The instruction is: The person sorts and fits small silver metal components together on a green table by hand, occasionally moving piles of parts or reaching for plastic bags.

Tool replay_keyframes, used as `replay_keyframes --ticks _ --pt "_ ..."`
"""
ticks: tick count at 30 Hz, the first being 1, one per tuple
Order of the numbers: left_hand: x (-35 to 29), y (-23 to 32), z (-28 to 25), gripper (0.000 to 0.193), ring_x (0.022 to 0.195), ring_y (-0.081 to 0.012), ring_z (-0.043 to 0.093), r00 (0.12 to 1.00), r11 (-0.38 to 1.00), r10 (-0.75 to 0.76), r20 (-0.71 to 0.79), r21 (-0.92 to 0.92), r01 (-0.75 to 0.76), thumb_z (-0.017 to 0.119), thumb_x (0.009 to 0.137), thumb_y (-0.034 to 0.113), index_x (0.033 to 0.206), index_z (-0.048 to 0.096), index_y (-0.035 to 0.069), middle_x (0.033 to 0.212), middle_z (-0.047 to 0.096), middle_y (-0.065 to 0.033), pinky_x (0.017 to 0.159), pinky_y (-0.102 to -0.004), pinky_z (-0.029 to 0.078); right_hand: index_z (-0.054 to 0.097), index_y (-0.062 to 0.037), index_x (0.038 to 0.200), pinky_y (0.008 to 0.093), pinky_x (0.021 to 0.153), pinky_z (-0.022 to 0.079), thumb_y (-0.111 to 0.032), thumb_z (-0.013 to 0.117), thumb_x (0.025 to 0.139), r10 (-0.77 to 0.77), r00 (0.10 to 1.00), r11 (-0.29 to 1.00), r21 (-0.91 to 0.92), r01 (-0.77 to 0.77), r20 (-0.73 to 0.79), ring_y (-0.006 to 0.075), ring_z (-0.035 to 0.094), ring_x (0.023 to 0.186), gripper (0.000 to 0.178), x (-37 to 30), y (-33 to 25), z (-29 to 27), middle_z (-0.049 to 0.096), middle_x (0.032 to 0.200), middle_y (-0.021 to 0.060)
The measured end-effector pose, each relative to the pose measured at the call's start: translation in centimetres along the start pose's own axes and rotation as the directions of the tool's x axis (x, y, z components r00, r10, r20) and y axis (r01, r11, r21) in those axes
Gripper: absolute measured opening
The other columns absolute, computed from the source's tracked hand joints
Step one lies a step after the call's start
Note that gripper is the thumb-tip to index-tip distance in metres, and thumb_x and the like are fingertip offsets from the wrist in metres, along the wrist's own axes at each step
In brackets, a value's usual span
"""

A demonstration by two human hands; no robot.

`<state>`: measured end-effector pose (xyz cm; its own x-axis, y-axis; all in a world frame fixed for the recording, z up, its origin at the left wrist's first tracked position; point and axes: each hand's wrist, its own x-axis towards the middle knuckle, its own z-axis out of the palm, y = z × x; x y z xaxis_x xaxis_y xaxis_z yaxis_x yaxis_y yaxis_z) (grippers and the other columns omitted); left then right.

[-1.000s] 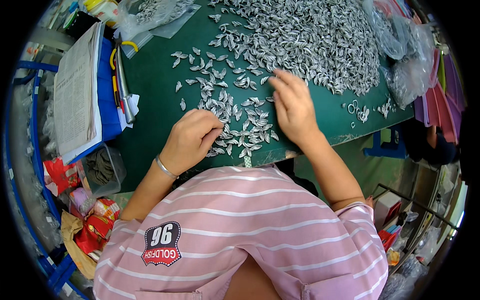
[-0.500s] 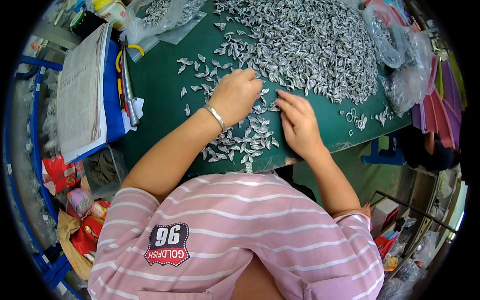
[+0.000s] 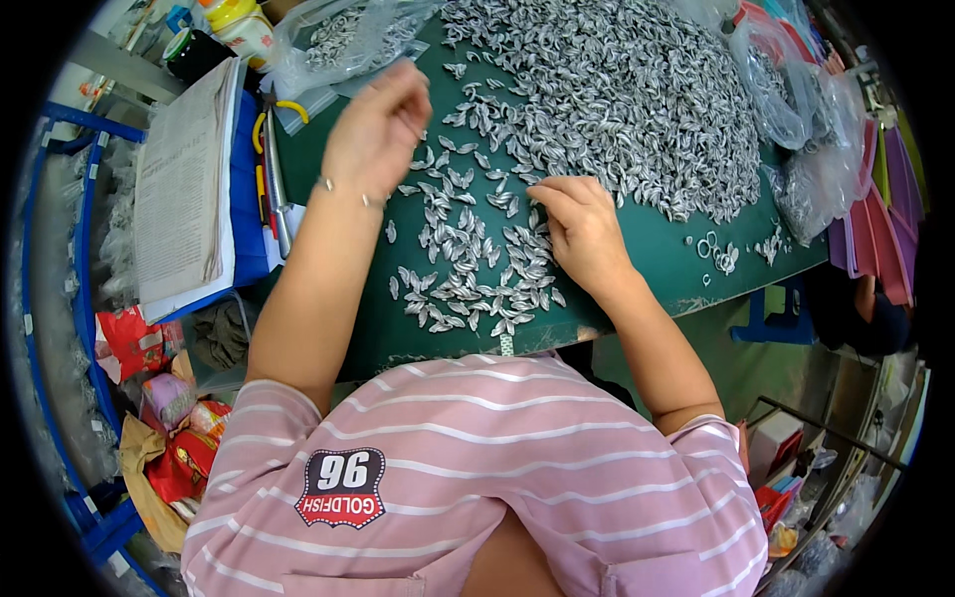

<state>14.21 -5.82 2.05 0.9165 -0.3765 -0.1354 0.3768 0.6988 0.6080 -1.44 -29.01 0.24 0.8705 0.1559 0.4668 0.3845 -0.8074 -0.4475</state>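
Silver pieces [image 3: 468,269] under right hand [image 3: 582,234], grip pressed together; left hand [image 3: 376,124] raised, grip unclear.

The desk [image 3: 657,249] is covered in dark green. Across it from twelve to two o'clock lies a heap of small silver-grey metal pieces [image 3: 617,90] with darker streaks. At nine o'clock a white printed booklet [image 3: 179,189] rests on a blue folder [image 3: 249,199]. Pliers with yellow handles [image 3: 274,109] sit at eleven o'clock. The person's shirt [image 3: 477,478] at six o'clock is pink with thin white stripes and a black-and-red badge. Purple and pink sheets [image 3: 890,199] fan at three o'clock. Red wrappers [image 3: 134,338] show at eight o'clock.
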Motion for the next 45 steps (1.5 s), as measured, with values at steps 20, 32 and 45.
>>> replay_keyframes --ticks 20,32,45 --pt "-7.7 -6.0 3.6 0.013 0.073 -0.0025 0.056 0.991 0.423 -0.057 0.125 0.902 -0.089 0.066 0.088 0.004 0.100 0.068 0.001 0.087 0.066 0.0006 0.065 -0.0176 0.046 0.065 0.0011 0.104 0.0401 0.087 0.049 0.007 0.059 0.077 0.152 0.986 0.988 0.040 -0.150 -0.068 0.0346 0.060 0.099 0.029 -3.5 1.4 -1.7 0.063 0.108 0.0167" --pt "-9.0 -7.7 4.3 0.017 0.069 -0.0047 0.059 0.963 0.435 -0.244 0.112 0.900 0.006 0.064 0.088 0.004 0.105 0.065 -0.001 0.083 0.065 -0.0006 0.061 -0.0188 0.049 0.069 -0.0041 0.087 0.0403 0.073 0.050 -0.001 0.067 0.076 0.135 0.990 0.990 -0.046 -0.133 0.036 0.0289 0.061 0.083 0.011 -2.3 0.1 -2.2 0.065 0.088 0.0089" --pt "-9.0 -6.5 4.0 0.038 0.112 -0.0313 0.062 0.881 0.857 -0.471 -0.037 0.219 0.467 0.045 0.088 -0.009 0.125 0.048 -0.013 0.120 0.059 -0.0251 0.094 -0.0332 0.053 0.066 0.0017 0.104 0.0421 0.094 0.047 0.003 0.061 0.080 0.121 0.974 0.983 -0.112 -0.144 -0.190 0.0376 0.059 0.107 0.025 0.1 1.0 -1.8 0.062 0.116 0.0203"
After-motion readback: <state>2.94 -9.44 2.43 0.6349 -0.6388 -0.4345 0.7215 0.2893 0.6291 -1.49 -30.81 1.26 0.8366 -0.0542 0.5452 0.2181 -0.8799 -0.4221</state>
